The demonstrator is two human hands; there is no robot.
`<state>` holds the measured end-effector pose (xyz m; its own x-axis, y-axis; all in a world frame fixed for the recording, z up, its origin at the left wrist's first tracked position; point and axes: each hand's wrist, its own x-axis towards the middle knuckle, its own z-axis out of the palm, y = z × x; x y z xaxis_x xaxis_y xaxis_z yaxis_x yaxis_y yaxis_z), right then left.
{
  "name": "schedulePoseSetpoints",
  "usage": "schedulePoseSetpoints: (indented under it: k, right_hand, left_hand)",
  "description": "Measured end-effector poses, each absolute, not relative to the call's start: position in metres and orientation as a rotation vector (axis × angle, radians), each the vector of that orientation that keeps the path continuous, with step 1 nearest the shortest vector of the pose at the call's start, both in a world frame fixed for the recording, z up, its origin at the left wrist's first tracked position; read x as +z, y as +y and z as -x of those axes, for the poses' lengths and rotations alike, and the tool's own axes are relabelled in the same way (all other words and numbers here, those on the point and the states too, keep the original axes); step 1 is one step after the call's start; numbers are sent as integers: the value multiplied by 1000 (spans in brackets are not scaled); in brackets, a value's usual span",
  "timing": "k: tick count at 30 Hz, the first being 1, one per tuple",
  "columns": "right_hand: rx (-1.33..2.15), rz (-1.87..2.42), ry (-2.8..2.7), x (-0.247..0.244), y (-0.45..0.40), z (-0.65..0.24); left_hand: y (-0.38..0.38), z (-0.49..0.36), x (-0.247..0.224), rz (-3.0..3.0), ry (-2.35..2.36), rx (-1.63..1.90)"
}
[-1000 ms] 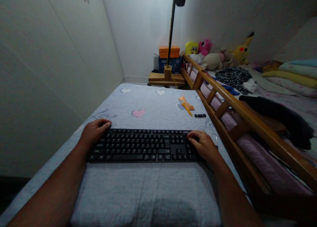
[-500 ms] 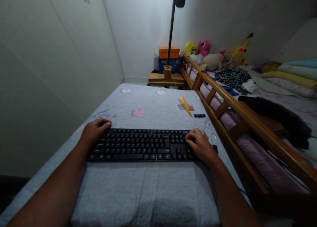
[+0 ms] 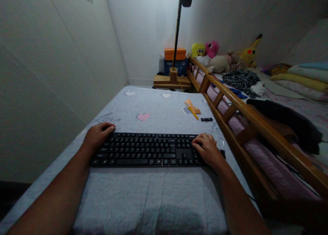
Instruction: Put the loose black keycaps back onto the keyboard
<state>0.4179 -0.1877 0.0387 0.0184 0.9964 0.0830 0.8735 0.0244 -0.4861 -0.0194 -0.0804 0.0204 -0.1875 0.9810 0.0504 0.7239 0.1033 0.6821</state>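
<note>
A black keyboard [image 3: 143, 151] lies flat on a pale blue quilted cover [image 3: 153, 194]. My left hand [image 3: 98, 135] rests at its left end, thumb along the top left corner, the other fingers mostly hidden. Over the number keys at the right end is my right hand [image 3: 206, 146], its thumb and index finger brought together; whatever is between the fingertips is too small to tell. Beyond the keyboard's right part lie an orange cloth [image 3: 196, 109], a yellow-handled brush [image 3: 193, 113] and several loose black keycaps [image 3: 206, 119].
A wooden bed rail [image 3: 230, 98] runs along the right side, with plush toys [image 3: 220, 62] and folded bedding behind it. At the far end a dark pole [image 3: 177, 33] stands on a wooden base [image 3: 171, 80] near an orange box [image 3: 175, 53]. A small black item [image 3: 222, 154] lies right of my right hand.
The thumb and index finger of my right hand have drawn closer together. My left hand and the keyboard stay in place.
</note>
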Motion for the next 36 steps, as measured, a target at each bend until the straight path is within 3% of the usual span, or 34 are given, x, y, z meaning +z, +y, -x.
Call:
schedulePoseSetpoints:
  k: [36]
  right_hand:
    - [350, 1897, -1967, 34, -186, -415]
  left_hand:
    - [-79, 20, 18, -1662, 1967, 850]
